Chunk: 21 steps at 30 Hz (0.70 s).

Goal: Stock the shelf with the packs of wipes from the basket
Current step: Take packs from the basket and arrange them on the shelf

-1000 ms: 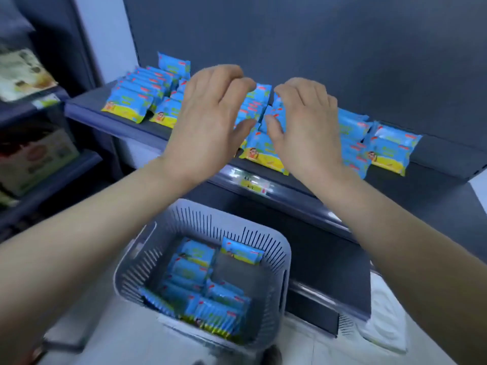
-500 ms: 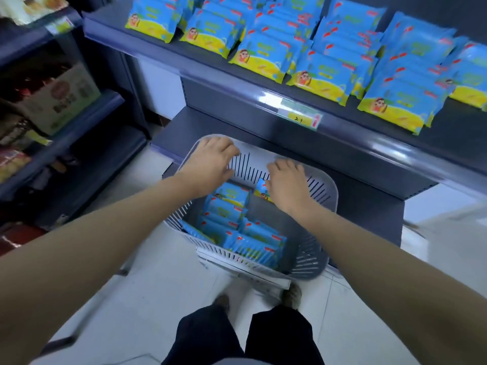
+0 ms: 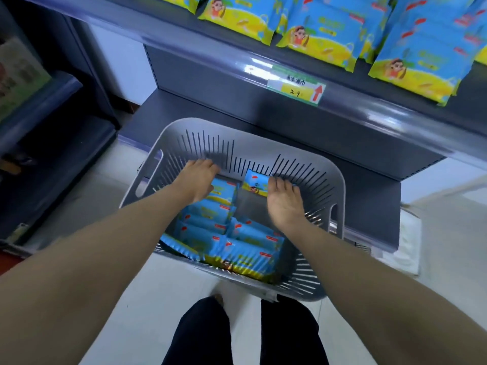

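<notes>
Packs of wipes (image 3: 208, 214) sit in one grey plastic basket (image 3: 253, 148) on the floor (image 3: 158, 299), just in front of the bottom of the shelf unit. About eight show, though they overlap and both arms cover some, so the count is loose. Each is a flat, glossy film pouch, blue with a yellow band, a small red tab and a cartoon figure. Most are packed on edge in two rows. A single pack (image 3: 254, 180) leans apart against the far wall. The basket has rounded corners, thin vertical slots all round and cut-out handles.

Both hands are down inside the basket. The left hand (image 3: 197, 180) is over the left row, fingers spread and fairly straight, smeared by motion, with nothing visibly in it. The right hand (image 3: 283, 198) has its fingertips on the right end of the single pack; whether it grips cannot be told, since the back of the hand hides the fingers.

Above, the dark shelf (image 3: 369, 111) carries more of the same packs (image 3: 319, 35), four front ones in sight, the top edge cutting off the rest. One price label (image 3: 297, 86) with a red arrow sits on its rim. Two legs in dark trousers (image 3: 203, 335) show below.
</notes>
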Each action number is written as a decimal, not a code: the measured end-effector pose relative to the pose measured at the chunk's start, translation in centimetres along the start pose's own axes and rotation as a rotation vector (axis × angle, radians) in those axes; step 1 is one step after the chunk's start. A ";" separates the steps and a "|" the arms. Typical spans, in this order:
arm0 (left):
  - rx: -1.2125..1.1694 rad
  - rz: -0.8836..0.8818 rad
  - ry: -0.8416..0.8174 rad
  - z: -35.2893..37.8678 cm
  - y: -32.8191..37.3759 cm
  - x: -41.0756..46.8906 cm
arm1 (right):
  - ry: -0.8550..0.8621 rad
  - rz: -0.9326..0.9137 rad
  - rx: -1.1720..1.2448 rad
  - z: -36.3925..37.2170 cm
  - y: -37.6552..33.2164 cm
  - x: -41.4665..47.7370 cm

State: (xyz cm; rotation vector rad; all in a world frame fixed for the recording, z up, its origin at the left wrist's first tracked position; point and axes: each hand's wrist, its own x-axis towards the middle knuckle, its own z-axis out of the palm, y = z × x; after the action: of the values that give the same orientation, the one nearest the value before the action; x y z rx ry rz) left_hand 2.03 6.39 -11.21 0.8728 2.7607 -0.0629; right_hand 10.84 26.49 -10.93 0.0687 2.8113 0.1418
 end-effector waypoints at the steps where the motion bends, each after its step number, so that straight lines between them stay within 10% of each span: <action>1: 0.010 -0.004 -0.012 0.4 -0.1 0.4 | 0.003 0.012 0.004 0.4 -0.2 0.2; 21: 0.061 -0.065 -0.281 4.6 -1.7 4.6 | 0.006 0.084 0.127 -1.5 0.0 2.1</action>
State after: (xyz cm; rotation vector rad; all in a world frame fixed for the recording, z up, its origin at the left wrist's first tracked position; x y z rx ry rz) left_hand -1.54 7.09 -16.81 0.7265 2.5334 -0.2616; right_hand 8.35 26.48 -10.20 0.2155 2.8218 -0.0169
